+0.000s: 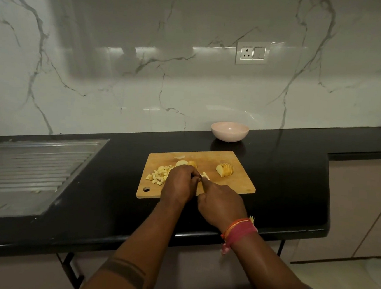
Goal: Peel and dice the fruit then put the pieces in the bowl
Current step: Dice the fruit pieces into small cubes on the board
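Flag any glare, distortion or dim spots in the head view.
Head view: streaky glare on the marble backsplash around the socket plate; wide-angle bending curves the black counter edge; overall dim, warm light; diced fruit on the cutting board reads soft; the grip of both hands hides the cut.

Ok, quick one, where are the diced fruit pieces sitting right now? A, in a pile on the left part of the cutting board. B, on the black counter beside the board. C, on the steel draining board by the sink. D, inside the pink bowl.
A: the diced pieces lie heaped on the left part of the cutting board, while the pink bowl behind it looks empty.
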Motion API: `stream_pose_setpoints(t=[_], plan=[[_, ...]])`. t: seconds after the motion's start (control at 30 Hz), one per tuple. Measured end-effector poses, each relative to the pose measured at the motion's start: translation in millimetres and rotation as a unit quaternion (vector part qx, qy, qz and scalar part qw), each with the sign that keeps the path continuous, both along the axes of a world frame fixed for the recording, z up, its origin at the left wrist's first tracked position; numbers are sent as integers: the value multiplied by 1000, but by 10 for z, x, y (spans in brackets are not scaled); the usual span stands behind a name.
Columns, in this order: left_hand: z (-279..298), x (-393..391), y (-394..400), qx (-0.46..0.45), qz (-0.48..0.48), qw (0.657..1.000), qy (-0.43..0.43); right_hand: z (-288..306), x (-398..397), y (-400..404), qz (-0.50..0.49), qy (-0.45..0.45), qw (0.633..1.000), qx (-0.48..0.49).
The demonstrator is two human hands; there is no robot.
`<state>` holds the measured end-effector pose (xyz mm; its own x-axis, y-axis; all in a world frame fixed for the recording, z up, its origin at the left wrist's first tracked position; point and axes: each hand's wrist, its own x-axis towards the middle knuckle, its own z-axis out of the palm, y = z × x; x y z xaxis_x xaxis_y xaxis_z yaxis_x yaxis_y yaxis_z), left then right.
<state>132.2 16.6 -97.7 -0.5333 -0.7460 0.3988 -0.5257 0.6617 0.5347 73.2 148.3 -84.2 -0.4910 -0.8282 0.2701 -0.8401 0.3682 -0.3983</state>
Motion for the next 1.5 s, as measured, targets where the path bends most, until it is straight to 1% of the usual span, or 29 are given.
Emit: stream_pose_setpoints(t=[0.2,0.37,0.5,0.63,0.7,0.8,0.9,1.0,1.07,1.13,1.27,1.37,1.5], plan=[[30,-5,33,-2,4,1000,-18,-78,5,292,12,-12,1000,-10],[33,10,95,-1,-1,1000,-9,-55,-26,421,21,-63,997,-47],[6,33,104,6,-27,1000,-1,-33,-97,419,30,-100,992,-73],[-74,26,78,-27,-49,997,-54,-28,-225,420,8,-141,984,-107],[-96,9,58,-28,-43,997,-52,-6,-280,396,1,-148,983,-106],[-102,-16,25,-31,-36,999,-25,21,-349,326,-3,-143,986,-87],[-105,-31,7,-41,-38,998,-10,27,-417,224,-12,-122,992,-38],[-94,-37,12,-54,-34,998,-14,48,-463,112,-26,-97,995,-4],[-76,-42,9,-82,-21,996,-31,74,-493,54,-25,-85,996,10],[-57,-44,7,-92,-13,995,-43,75,-508,24,-22,-71,997,16],[-80,-59,17,-93,-21,995,-40,-18,-454,55,-19,-39,999,7],[-89,-104,46,-109,-16,992,-56,-11,-483,86,-13,-60,998,-7],[-79,-133,55,-86,-23,994,-68,18,-535,58,1,-72,997,2]])
